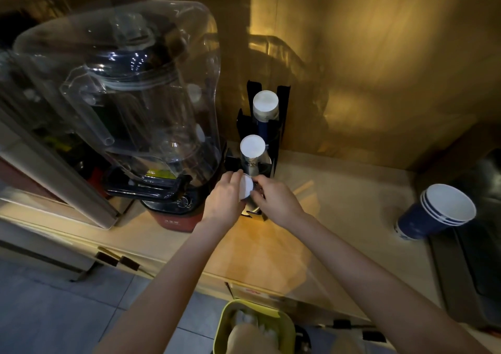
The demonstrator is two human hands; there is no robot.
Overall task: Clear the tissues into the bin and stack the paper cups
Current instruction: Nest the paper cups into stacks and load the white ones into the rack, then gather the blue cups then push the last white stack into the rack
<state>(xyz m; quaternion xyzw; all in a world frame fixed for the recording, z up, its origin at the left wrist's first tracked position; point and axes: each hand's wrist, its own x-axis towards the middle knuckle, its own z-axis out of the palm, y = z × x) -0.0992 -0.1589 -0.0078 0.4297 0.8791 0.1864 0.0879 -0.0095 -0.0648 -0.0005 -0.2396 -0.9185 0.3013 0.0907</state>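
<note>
Inverted paper cup point(246, 187) is pinched btwn left hand point(223, 200) & right hand point(275, 197), long axis near vertical, directly over front slot of black cup rack point(282, 104), w/ both hands equally near.

Single head-worn wide-angle view, looking steeply down, close over counter point(339, 191); cup rack point(273, 126) just beyond fingertips point(238, 174).

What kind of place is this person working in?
Probably a drinks counter or small café kitchen: a blender under a clear sound cover, a black cup dispenser rack holding paper-cup stacks, and stacked blue paper cups on the counter.
</note>
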